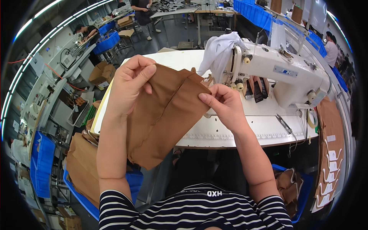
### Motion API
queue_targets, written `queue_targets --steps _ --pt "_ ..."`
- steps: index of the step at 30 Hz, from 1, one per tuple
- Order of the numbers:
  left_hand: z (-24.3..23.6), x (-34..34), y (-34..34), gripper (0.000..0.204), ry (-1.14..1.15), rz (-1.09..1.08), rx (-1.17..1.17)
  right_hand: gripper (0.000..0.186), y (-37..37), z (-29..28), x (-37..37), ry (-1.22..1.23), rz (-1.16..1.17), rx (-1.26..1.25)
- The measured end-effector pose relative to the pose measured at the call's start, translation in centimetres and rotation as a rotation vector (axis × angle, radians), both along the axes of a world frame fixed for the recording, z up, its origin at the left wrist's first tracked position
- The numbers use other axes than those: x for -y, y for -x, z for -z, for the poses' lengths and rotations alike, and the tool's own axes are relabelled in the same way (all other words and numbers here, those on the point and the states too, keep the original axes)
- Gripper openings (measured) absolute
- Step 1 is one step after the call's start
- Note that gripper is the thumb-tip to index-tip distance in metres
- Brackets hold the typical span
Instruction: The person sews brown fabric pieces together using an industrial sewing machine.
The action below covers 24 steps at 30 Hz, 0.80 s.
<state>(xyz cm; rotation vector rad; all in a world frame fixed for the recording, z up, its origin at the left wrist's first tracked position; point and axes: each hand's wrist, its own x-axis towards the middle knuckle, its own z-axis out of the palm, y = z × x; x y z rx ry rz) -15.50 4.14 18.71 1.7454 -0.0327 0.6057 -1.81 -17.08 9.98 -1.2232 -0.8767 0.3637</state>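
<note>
I hold a piece of brown fabric (165, 115) up above the white sewing table (197, 134), a long seam running diagonally across it. My left hand (132, 80) pinches its top left edge between thumb and fingers. My right hand (224, 103) pinches its upper right edge, just in front of the white sewing machine (283, 69). The machine's needle area is partly hidden behind the cloth and my hand. A white cloth (214, 51) drapes over the machine head, and small black labels (255, 88) lie under its arm. Metal snips (283, 124) rest at the right.
Blue bins with brown cloth (84, 172) (285, 188) stand either side of my legs. A strip of brown pieces (327, 145) hangs at far right, near a tape roll (311, 119). Cardboard boxes (103, 74) stand at back left. Other people work in the background (88, 34).
</note>
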Motion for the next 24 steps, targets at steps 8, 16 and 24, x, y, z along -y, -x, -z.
queue_targets --steps 8,16,24 --pt "-4.3 1.4 3.0 0.010 -0.283 -0.141 0.293 0.025 0.4 -6.5 0.3 -0.154 -0.148 0.156" --pt "-5.6 3.1 8.4 0.016 0.201 -0.170 0.404 0.025 2.2 -15.3 -0.7 -0.141 -0.377 0.571" --pt "-3.5 -4.8 15.3 0.012 0.137 -0.335 0.026 0.027 4.8 -11.2 -9.4 -0.077 -0.440 0.648"
